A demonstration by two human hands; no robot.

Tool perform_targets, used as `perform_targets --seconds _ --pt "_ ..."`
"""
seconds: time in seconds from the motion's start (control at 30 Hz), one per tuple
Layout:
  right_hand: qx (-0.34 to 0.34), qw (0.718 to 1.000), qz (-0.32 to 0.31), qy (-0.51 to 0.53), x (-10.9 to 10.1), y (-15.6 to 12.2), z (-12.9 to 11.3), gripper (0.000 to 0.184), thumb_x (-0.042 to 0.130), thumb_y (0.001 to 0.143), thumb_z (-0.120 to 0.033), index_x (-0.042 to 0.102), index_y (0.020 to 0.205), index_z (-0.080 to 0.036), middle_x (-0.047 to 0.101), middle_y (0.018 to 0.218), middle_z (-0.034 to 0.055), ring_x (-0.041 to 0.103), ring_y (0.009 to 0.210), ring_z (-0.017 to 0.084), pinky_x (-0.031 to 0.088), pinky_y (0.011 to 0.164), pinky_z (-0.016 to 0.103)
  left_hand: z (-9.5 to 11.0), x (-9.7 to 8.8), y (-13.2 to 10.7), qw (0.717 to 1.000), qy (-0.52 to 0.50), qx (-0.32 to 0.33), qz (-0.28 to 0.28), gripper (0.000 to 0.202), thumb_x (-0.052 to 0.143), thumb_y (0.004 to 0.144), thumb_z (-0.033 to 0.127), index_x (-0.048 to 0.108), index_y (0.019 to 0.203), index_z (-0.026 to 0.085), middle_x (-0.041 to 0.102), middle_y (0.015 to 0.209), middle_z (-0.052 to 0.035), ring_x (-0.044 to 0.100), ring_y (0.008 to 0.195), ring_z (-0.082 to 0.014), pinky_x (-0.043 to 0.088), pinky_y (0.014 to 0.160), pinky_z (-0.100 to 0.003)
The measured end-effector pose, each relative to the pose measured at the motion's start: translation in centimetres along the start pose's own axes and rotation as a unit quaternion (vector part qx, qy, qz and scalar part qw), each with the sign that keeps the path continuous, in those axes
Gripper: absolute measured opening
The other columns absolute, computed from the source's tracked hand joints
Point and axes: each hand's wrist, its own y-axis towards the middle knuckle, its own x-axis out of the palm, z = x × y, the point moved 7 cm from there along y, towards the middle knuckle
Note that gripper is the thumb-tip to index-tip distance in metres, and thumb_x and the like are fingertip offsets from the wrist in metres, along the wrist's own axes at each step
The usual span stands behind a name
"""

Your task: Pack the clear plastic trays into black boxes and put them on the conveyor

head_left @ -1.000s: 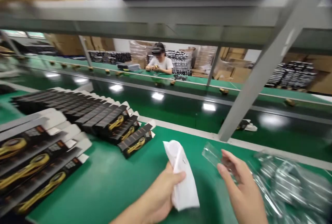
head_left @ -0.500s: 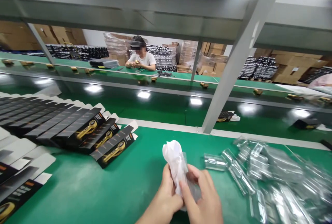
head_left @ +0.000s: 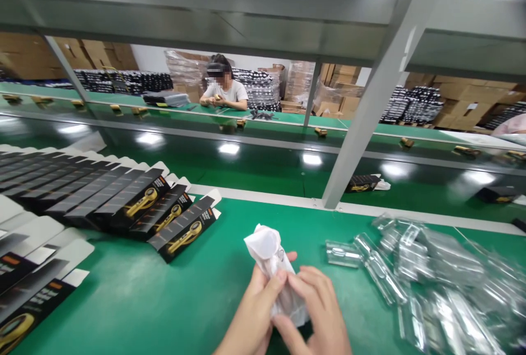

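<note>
A white wrapped bundle [head_left: 271, 259], in thin bag-like material with faint print, tilts up over the green tabletop. What lies inside the wrapping is hidden. My left hand [head_left: 257, 303] closes round its left side, thumb across the front. Against its right and lower part press the fingers of my right hand [head_left: 318, 305], also closed on it. Clear plastic trays [head_left: 427, 273] lie heaped to the right of my hands, the nearest one [head_left: 343, 253] just beyond my right fingers.
Black boxes with open flaps [head_left: 187, 232] stand in rows at the left, a gold tool pictured on them. A slanted metal post [head_left: 365, 103] rises behind the table edge. Beyond runs a dark green conveyor [head_left: 263, 171] carrying boxes. A person [head_left: 224, 89] sits across, holding a small gold object.
The white bundle has turned in my hands, its top now leaning further left and its printed side showing. My left thumb has moved up onto its front.
</note>
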Motion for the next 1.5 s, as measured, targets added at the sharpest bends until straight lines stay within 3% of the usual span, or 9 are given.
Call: perform_targets --seconds 0.2,0.33,0.4,0.5,0.57,0.73,0.93,1.03,1.5 --pt "0.044 0.993 -0.092 0.056 1.3 0.3 0.7 0.049 0.048 0.090 -0.035 0.039 0.137 -0.028 0.055 0.130 0.0060 0.055 0.114 0.027 0.050 0.090 0.036 -0.4 0.6 -0.5 0.996 0.025 0.068 -0.047 0.065 0.060 0.079 0.050 0.038 0.136 0.027 0.039 0.143 -0.0069 0.037 0.130 -0.0244 0.029 0.107 -0.036" --pt "0.137 0.984 -0.054 0.102 -0.1 0.4 2.7 0.038 0.051 0.087 -0.045 0.060 0.119 -0.028 0.067 0.110 0.0045 0.064 0.097 0.025 0.055 0.078 0.028 3.2 -0.4 -1.5 0.934 0.327 0.100 -0.101 0.062 0.054 0.082 0.051 0.039 0.137 0.025 0.048 0.136 -0.0094 0.045 0.123 -0.0263 0.034 0.104 -0.038" --pt "0.183 0.973 -0.080 0.118 -1.3 0.7 4.6 0.040 0.056 0.082 -0.049 0.064 0.114 -0.027 0.067 0.110 0.0039 0.064 0.099 0.026 0.054 0.077 0.026 8.4 -3.1 -1.4 0.816 0.554 0.163 0.009 0.060 0.056 0.081 0.048 0.041 0.135 0.025 0.050 0.135 -0.0092 0.045 0.122 -0.0281 0.033 0.103 -0.040" --pt "0.262 0.946 -0.141 0.128 -2.7 1.4 7.7 0.042 0.059 0.079 -0.049 0.065 0.114 -0.027 0.064 0.119 0.0031 0.059 0.108 0.027 0.051 0.085 0.026 16.4 -7.7 -0.6 0.506 0.812 0.171 0.235 0.057 0.045 0.087 0.045 0.041 0.134 0.014 0.054 0.125 -0.0175 0.048 0.114 -0.0342 0.036 0.096 -0.048" --pt "0.304 0.926 -0.169 0.146 -3.0 1.8 8.9 0.044 0.058 0.080 -0.051 0.063 0.117 -0.028 0.060 0.124 0.0020 0.054 0.115 0.027 0.045 0.094 0.029 18.5 -10.1 0.6 0.428 0.850 0.128 0.278 0.057 0.051 0.084 0.042 0.045 0.127 0.004 0.058 0.108 -0.0236 0.054 0.100 -0.0391 0.042 0.084 -0.051" --pt "0.375 0.876 -0.170 0.250 -2.3 2.2 8.8 0.046 0.061 0.077 -0.054 0.065 0.114 -0.028 0.059 0.126 0.0027 0.049 0.119 0.027 0.039 0.099 0.031 14.3 -9.5 1.5 0.425 0.878 0.116 0.188 0.043 0.053 0.085 0.034 0.049 0.123 0.015 0.059 0.096 -0.0106 0.061 0.082 -0.0252 0.047 0.070 -0.033" --pt "0.438 0.733 -0.182 0.488 -0.4 2.9 5.9 0.042 0.065 0.078 -0.047 0.066 0.112 -0.023 0.066 0.094 0.0041 0.056 0.071 0.014 0.044 0.059 0.021 9.0 -5.2 -0.7 0.586 0.789 0.183 0.031 0.044 0.054 0.085 0.042 0.041 0.125 0.027 0.058 0.106 -0.0036 0.060 0.092 -0.0193 0.048 0.077 -0.027" --pt "0.411 0.743 -0.243 0.468 -0.7 3.4 5.3 0.038 0.065 0.078 -0.044 0.068 0.106 -0.018 0.065 0.085 0.0032 0.052 0.066 0.012 0.038 0.056 0.020 8.4 -5.1 -1.1 0.619 0.749 0.237 0.013 0.046 0.054 0.084 0.047 0.041 0.124 0.029 0.059 0.105 -0.0022 0.061 0.091 -0.0172 0.050 0.076 -0.025" --pt "0.284 0.854 -0.362 0.242 -1.3 2.5 2.4 0.021 0.062 0.075 -0.019 0.071 0.094 -0.021 0.069 0.090 0.0016 0.062 0.081 0.018 0.044 0.070 0.023 6.8 -1.1 -4.4 0.431 0.773 0.437 -0.158 0.063 0.057 0.077 0.059 0.046 0.124 0.018 0.067 0.099 -0.0067 0.062 0.085 -0.0187 0.051 0.078 -0.029"
